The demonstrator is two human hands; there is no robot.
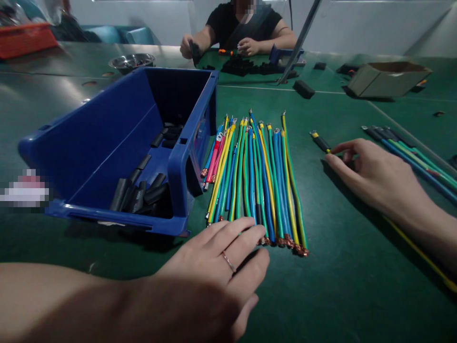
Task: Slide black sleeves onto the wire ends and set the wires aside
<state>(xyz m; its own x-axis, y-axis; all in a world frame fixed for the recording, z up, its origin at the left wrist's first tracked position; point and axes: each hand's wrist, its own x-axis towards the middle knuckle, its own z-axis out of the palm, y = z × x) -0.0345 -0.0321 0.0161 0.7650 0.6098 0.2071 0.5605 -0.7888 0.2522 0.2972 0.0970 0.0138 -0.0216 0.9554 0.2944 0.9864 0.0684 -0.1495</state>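
Note:
My left hand (pixel 221 267), with a ring on one finger, rests palm down at the near ends of a row of cut cables (pixel 250 176). Its fingers are apart, and the fingertips touch or hover over the cable ends. Beside them, a black sleeve (pixel 259 214) lies among the blue, yellow-green and red cables, several with bare copper ends. On the right, thumb and forefinger of my right hand (pixel 371 171) pinch a yellow-green cable (pixel 417 250) just below the black sleeve (pixel 321 142) near its lug end. The cable's middle is hidden under that hand.
A blue bin (pixel 107 128) with short black tubes (pixel 139 195) stands left of the cables. More sleeved cables (pixel 410 152) lie at far right. Across the table, a person (pixel 246 28) handles black parts. A cardboard box (pixel 389 78) and a metal bowl (pixel 132 62) stand farther back.

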